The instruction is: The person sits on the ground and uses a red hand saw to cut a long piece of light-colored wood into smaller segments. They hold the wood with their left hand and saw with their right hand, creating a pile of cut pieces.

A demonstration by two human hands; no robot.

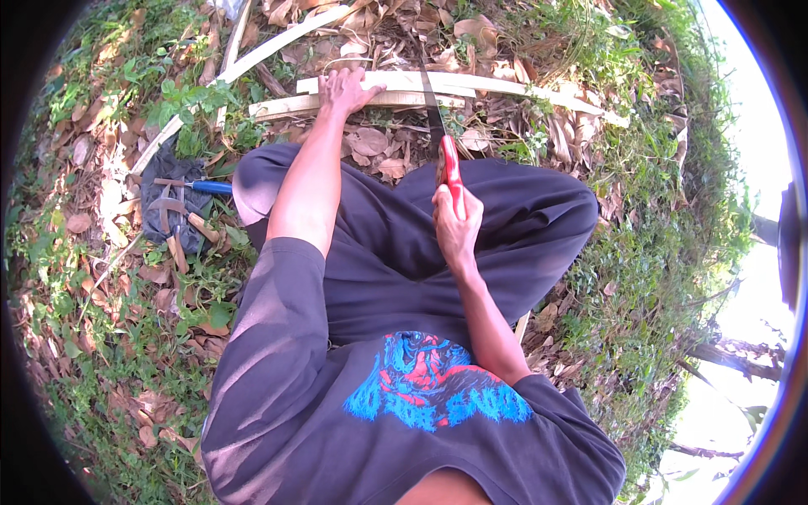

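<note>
I sit cross-legged on leafy ground. My left hand (343, 89) reaches forward and presses flat on pale split bamboo strips (471, 85) that lie across the ground ahead of my knees. My right hand (455, 223) grips the red handle of a saw (449, 165). Its dark narrow blade (431, 101) runs forward and crosses the strips just right of my left hand.
A dark cloth (172, 200) at my left carries a blue-handled tool (206, 186) and a wooden-handled hammer (181, 227). More long pale strips (252, 57) lie at the upper left. Dry leaves and green weeds cover the ground, with tree trunks at the right.
</note>
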